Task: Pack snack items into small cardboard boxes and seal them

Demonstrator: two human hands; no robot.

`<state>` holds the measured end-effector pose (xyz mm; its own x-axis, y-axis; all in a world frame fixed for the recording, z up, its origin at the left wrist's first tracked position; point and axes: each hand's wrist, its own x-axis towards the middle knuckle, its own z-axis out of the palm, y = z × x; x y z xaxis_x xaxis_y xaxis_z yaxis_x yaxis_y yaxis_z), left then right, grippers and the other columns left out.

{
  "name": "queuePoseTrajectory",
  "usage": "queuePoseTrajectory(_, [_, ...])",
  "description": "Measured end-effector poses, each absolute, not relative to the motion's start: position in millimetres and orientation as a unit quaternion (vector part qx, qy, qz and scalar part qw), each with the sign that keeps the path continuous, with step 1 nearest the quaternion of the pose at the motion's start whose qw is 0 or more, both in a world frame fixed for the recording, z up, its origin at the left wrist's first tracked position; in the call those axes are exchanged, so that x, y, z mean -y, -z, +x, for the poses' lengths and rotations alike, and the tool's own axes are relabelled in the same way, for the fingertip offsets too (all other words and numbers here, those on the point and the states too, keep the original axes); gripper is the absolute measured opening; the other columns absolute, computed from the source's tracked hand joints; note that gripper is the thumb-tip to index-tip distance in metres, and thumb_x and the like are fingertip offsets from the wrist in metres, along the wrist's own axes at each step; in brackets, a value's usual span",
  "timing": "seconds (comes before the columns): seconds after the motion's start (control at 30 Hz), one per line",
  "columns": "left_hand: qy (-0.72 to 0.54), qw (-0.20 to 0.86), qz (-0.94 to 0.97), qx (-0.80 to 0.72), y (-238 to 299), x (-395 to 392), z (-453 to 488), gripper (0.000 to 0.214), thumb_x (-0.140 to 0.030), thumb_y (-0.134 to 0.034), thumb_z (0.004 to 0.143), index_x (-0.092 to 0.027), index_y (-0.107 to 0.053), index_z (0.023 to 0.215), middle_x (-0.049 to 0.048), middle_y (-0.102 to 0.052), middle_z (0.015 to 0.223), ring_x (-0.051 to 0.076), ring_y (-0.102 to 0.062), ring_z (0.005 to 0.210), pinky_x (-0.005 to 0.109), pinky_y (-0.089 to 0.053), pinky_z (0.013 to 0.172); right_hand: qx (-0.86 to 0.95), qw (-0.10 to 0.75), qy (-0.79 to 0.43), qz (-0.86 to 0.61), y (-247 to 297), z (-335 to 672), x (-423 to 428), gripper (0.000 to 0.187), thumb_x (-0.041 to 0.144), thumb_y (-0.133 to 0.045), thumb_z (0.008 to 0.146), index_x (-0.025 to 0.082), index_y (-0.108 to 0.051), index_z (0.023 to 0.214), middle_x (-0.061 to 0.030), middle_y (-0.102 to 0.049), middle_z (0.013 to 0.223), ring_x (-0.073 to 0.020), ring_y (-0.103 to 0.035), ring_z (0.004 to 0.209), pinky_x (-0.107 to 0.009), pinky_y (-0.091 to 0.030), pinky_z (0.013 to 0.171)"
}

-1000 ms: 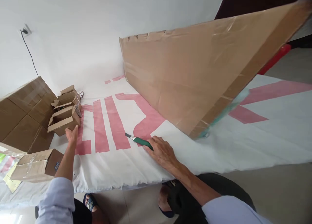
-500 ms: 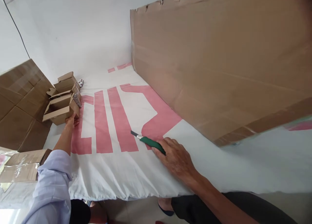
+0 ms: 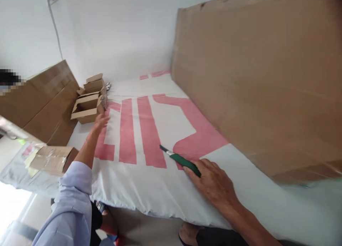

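Note:
My right hand [image 3: 213, 182] is closed around the green handle of a utility knife [image 3: 184, 163]. Its dark blade points left over the red-and-white cloth [image 3: 176, 192]. Farther left, my left hand [image 3: 100, 122] is at the front right corner of a small open cardboard box [image 3: 84, 116]. Its fingers are stretched out, and whether they touch the box is hard to tell. Behind that box stands a second open carton [image 3: 94, 83], with a small crumpled wrapped item [image 3: 103, 101] at their right side.
A large cardboard panel or box [image 3: 253, 85] stands along the right. Another big cardboard piece [image 3: 50, 103] leans at the left, with a taped carton [image 3: 55, 159] in front of it. A cable [image 3: 55, 26] hangs from a wall socket.
The view has swung left, so everything sits farther right. My left hand's fingers have loosened from the small box's corner and straightened. The knife stays in my right hand.

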<state>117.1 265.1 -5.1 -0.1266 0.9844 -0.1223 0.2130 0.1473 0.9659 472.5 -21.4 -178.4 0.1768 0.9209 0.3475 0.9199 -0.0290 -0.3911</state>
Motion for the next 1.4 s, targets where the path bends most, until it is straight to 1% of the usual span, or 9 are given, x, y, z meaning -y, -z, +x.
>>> queuePoseTrajectory(0.07, [-0.42,0.422,0.544,-0.592,-5,-220,103,0.049,-0.022,-0.102,0.069,-0.018,-0.082,0.114,0.0109,-0.082,0.116,0.031,-0.074,0.116,0.037,-0.058,0.1,0.642,0.266,-0.004,-0.719,182,475,23,0.031,0.046,-0.051,0.102,0.023,-0.072,0.1,-0.0132,-0.071,0.094,-0.035,-0.066,0.093,-0.045,-0.05,0.077])
queuePoseTrajectory(0.17, [-0.324,0.202,0.759,-0.527,-34,-152,50,0.037,-0.041,-0.09,0.085,-0.026,-0.085,0.118,0.0097,-0.08,0.13,0.033,-0.071,0.126,0.042,-0.054,0.111,0.644,0.252,-0.008,-0.722,186,477,25,0.033,0.048,-0.05,0.102,0.024,-0.072,0.098,-0.0147,-0.07,0.095,-0.0361,-0.065,0.094,-0.045,-0.049,0.077])
queuePoseTrajectory(0.27, [-0.248,0.021,0.738,-0.628,-68,-104,-31,0.037,-0.049,-0.078,0.092,-0.022,-0.084,0.116,0.0129,-0.079,0.132,0.036,-0.071,0.128,0.047,-0.051,0.116,0.649,0.244,-0.004,-0.721,187,475,24,0.032,0.047,-0.051,0.101,0.023,-0.073,0.103,-0.0154,-0.071,0.097,-0.0368,-0.066,0.097,-0.045,-0.049,0.079])
queuePoseTrajectory(0.37, [-0.13,-0.059,0.614,-0.776,-85,-86,-105,0.055,-0.058,-0.067,0.095,-0.014,-0.081,0.124,0.0235,-0.074,0.142,0.047,-0.066,0.136,0.056,-0.051,0.116,0.642,0.244,0.004,-0.727,188,473,22,0.035,0.045,-0.053,0.101,0.02,-0.074,0.11,-0.0168,-0.073,0.102,-0.037,-0.066,0.098,-0.045,-0.049,0.08])
queuePoseTrajectory(0.57, [-0.111,0.0,0.571,-0.813,-65,-75,-157,0.073,-0.061,-0.056,0.095,-0.011,-0.068,0.148,0.024,-0.073,0.148,0.045,-0.066,0.14,0.051,-0.054,0.112,0.644,0.229,0.012,-0.73,190,473,17,0.032,0.041,-0.056,0.101,0.018,-0.077,0.109,-0.0164,-0.073,0.102,-0.035,-0.065,0.098,-0.044,-0.049,0.082])
queuePoseTrajectory(0.93, [-0.222,0.059,0.696,-0.681,-10,-31,-50,0.072,-0.066,-0.065,0.091,-0.019,-0.069,0.146,0.0165,-0.073,0.144,0.038,-0.07,0.129,0.049,-0.054,0.112,0.625,0.314,0.023,-0.714,196,474,20,0.03,0.043,-0.051,0.101,0.021,-0.071,0.108,-0.0151,-0.072,0.1,-0.0334,-0.064,0.098,-0.044,-0.051,0.086])
queuePoseTrajectory(1.1, [-0.338,0.268,0.663,-0.611,10,-18,-16,0.081,-0.072,-0.075,0.085,-0.02,-0.067,0.147,0.0136,-0.077,0.128,0.029,-0.075,0.094,0.039,-0.06,0.082,0.576,0.39,-0.059,-0.716,187,472,24,0.041,0.054,-0.043,0.101,0.02,-0.065,0.112,-0.0191,-0.075,0.106,-0.0347,-0.068,0.101,-0.046,-0.055,0.088])
queuePoseTrajectory(1.23, [-0.424,0.379,0.611,-0.551,18,-21,-11,0.071,-0.075,-0.08,0.081,-0.019,-0.077,0.125,0.0114,-0.083,0.115,0.03,-0.075,0.102,0.036,-0.058,0.086,0.522,0.46,-0.155,-0.702,163,456,22,0.056,0.076,-0.041,0.098,0.025,-0.062,0.103,-0.013,-0.073,0.093,-0.031,-0.066,0.088,-0.044,-0.055,0.079])
queuePoseTrajectory(1.4, [-0.482,0.434,0.56,-0.516,26,-28,-10,0.066,-0.072,-0.085,0.079,-0.021,-0.079,0.121,0.0132,-0.078,0.14,0.032,-0.075,0.114,0.037,-0.06,0.09,0.46,0.549,-0.367,-0.594,122,400,14,0.064,0.089,-0.062,0.085,0.025,-0.058,0.087,0.0008,-0.057,0.072,-0.0184,-0.054,0.062,-0.036,-0.05,0.063])
